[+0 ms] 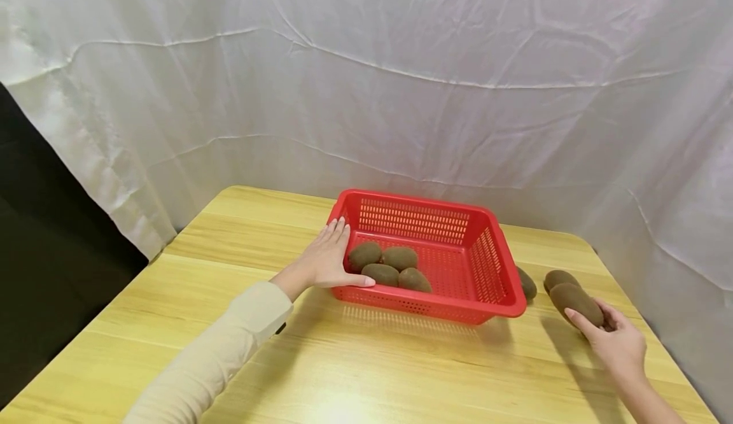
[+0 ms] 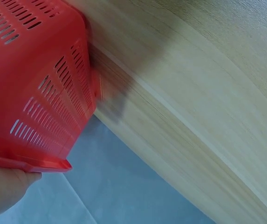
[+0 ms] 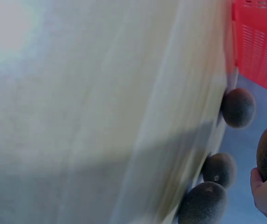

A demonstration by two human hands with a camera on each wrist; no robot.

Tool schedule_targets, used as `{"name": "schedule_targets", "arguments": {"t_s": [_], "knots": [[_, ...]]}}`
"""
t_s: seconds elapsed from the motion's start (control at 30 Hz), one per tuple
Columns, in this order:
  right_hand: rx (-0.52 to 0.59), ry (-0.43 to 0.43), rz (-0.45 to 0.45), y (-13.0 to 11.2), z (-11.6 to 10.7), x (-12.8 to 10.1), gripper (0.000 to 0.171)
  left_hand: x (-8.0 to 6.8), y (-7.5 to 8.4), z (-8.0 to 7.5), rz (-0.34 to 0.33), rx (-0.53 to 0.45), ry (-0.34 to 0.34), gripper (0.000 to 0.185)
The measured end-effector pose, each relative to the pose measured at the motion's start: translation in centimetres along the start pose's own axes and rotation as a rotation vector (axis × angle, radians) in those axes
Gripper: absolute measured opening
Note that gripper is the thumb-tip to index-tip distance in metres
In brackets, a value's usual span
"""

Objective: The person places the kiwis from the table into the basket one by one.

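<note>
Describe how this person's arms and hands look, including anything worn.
The left arm wears a long, pale beige sleeve reaching the wrist, with a small black piece at its lower edge. The left hand and right hand wear no gloves. The visible right forearm shows no sleeve.

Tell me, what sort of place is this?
Probably a little curtained-off work corner indoors, though I can't be sure. Pale cloth hangs around a wooden table, where a red basket holds some brown kiwi-like fruits.
</note>
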State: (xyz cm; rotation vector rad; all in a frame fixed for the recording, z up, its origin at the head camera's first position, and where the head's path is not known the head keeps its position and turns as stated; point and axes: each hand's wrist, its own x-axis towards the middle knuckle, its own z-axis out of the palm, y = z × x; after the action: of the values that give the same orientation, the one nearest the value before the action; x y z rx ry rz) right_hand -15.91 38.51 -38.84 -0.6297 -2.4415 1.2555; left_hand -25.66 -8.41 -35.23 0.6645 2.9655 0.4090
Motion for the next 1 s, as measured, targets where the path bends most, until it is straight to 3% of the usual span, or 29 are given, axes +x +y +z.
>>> {"name": "schedule_targets", "arguments": {"t_s": [0.17,0.33,0.43,0.53,0.6,0.83,1.0], "knots": [[0.056,0.000,0.018,-1.0,-0.1,0.1,0.070,0.1,0.0,0.1,0.003,0.005,0.003,0.119],[0.196,-0.005,-0.011,-1.6,0.1,0.9,0.047,0.1,0.0,0.1,0.000,0.004,0.003,0.119],[0.310,0.007,-0.038,-0.6,0.6,2.3,0.039,0.1,0.0,0.0,0.000,-0.004,0.002,0.120],[0.428,0.017,-0.056,0.8,1.3,3.8,0.041,0.0,0.0,0.1,-0.003,-0.010,-0.002,0.120],[0.452,0.026,-0.076,1.0,1.6,4.1,0.042,0.0,0.0,0.0,-0.006,-0.010,-0.005,0.121],[0.524,0.027,-0.031,-4.2,1.3,1.2,0.037,0.1,0.1,0.0,-0.012,-0.013,-0.012,0.121],[0.511,0.018,-0.028,-6.1,1.6,0.4,0.036,0.1,0.1,0.1,-0.012,-0.018,-0.013,0.120]]}}
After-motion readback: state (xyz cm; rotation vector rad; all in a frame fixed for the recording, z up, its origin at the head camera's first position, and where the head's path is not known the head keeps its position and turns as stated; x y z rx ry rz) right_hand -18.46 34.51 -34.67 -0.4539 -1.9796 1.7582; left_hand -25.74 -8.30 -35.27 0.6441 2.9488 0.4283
